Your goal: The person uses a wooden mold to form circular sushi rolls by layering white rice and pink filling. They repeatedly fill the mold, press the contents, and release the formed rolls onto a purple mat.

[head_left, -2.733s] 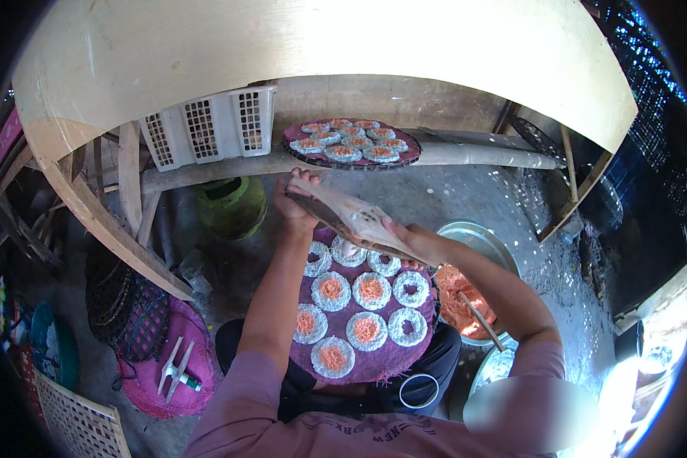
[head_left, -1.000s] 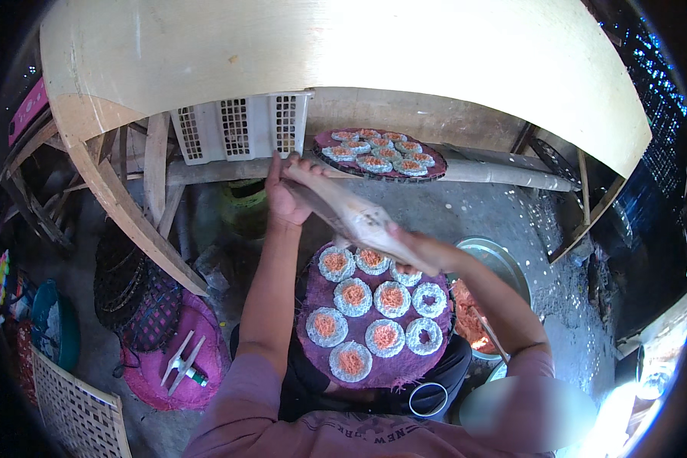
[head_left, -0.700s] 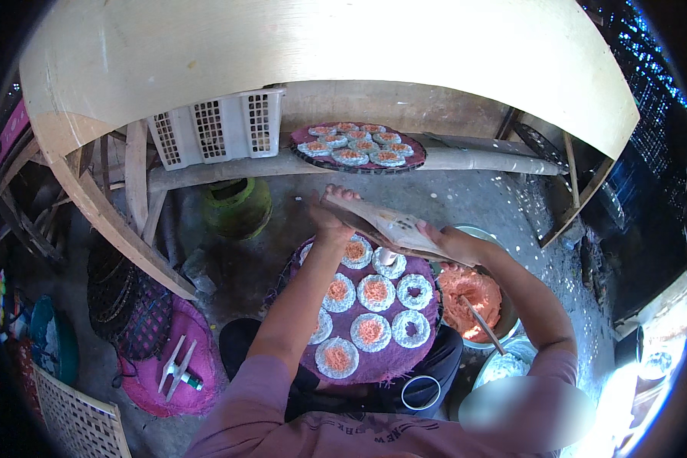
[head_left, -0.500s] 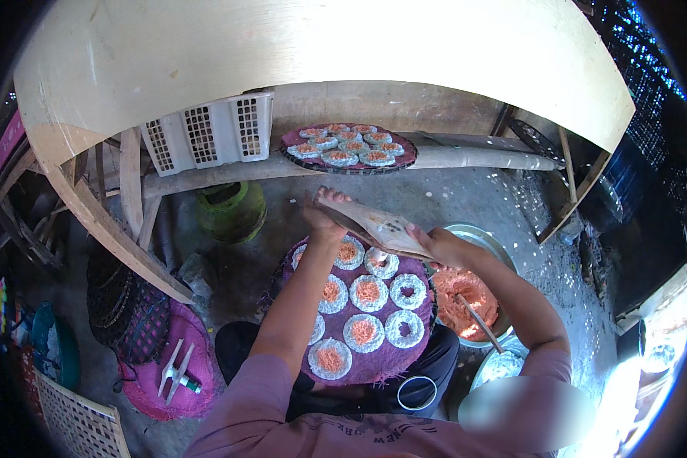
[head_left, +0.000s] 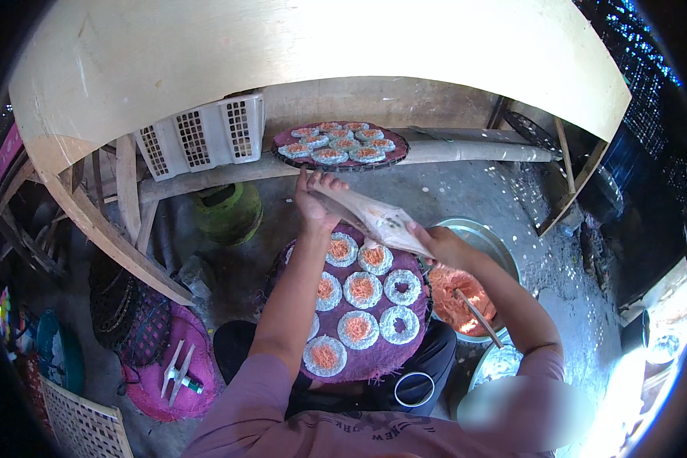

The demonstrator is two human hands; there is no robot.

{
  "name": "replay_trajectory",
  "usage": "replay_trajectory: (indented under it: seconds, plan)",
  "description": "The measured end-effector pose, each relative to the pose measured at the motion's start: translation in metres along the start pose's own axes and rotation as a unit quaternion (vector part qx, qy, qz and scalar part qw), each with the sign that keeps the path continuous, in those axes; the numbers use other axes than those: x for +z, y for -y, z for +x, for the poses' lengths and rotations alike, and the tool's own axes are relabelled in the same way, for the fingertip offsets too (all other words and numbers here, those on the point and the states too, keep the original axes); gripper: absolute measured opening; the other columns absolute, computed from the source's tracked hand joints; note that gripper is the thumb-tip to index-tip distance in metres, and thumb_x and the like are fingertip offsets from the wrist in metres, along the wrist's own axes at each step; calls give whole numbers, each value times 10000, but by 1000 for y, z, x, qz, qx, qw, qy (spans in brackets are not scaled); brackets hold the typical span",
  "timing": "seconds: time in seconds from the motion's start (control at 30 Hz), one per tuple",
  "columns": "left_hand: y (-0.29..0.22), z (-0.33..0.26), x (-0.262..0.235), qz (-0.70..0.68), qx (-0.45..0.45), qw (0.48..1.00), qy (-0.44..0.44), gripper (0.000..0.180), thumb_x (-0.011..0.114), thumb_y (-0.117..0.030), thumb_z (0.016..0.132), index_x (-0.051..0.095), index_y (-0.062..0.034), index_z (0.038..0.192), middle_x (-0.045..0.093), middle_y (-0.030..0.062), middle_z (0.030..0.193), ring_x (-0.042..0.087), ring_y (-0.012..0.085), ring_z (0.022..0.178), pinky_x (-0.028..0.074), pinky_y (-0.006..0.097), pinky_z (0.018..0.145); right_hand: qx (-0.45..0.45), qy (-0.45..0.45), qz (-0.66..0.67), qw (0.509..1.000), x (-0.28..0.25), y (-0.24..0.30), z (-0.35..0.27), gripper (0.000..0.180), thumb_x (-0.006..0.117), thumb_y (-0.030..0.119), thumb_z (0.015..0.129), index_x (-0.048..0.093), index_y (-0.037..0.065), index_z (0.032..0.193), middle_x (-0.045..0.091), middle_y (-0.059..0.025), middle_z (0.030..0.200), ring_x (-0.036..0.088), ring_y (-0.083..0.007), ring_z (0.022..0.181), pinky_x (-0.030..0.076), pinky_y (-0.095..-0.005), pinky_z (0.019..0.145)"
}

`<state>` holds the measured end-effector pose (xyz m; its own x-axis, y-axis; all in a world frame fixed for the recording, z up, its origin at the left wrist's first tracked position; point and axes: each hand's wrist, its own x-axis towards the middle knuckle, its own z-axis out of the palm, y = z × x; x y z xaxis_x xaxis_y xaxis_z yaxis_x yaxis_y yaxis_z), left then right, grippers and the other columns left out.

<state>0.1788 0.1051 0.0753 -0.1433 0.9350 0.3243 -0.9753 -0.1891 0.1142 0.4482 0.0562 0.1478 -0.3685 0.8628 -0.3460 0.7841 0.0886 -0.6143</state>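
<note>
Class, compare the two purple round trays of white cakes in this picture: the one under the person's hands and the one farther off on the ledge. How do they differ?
The near tray lies under the left hand and right hand, which hold a flat pale piece above it; the far tray sits untouched on the ledge. Two or three near cakes lack orange filling; the far cakes all look topped, though they are small. Both trays are round and purple.

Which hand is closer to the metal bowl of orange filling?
Right. The right hand holds the flat piece's end beside the metal bowl; the left hand grips the other end, farther off.
</note>
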Motion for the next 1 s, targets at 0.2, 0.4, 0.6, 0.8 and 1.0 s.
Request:
replay_trajectory:
  seconds: [0.2,0.4,0.6,0.8,1.0]
  plan:
    - [47,-18,20,-65,-33,995,-68,434,335,-458,990,488,-122,761,479,37,696,507,240,699,436,445,776,39,73,27,996,-34,-23,-38,927,236,808,880,656,-16,818,577,-75,615,538,-153,511,442,-301,480]
    - [72,-47,0,-63,-50,976,-204,453,235,-507,981,425,-123,835,411,41,713,437,219,639,418,421,699,114,62,-43,991,-12,-39,-58,963,177,825,866,605,-18,682,563,-104,594,604,-207,534,516,-345,553]
    - [74,-48,-7,-44,-35,981,-185,338,326,-404,935,474,-162,750,450,-27,646,475,175,604,424,382,687,92,25,-92,991,-6,-41,-57,1024,131,838,851,618,-49,697,596,-158,630,651,-252,620,537,-398,656]
    - [79,-56,-14,-97,-52,972,-205,417,277,-490,962,415,-143,776,403,11,657,419,201,584,406,400,660,88,2,-116,989,-1,-37,-71,1033,151,808,878,650,-89,756,614,-214,660,664,-346,714,510,-444,791]
    - [60,-49,6,-17,-60,984,-165,413,356,-473,954,387,-161,686,389,2,629,405,192,576,398,389,661,61,-48,-113,991,15,-28,-77,967,194,746,926,665,-95,853,620,-223,678,660,-369,747,505,-450,778]
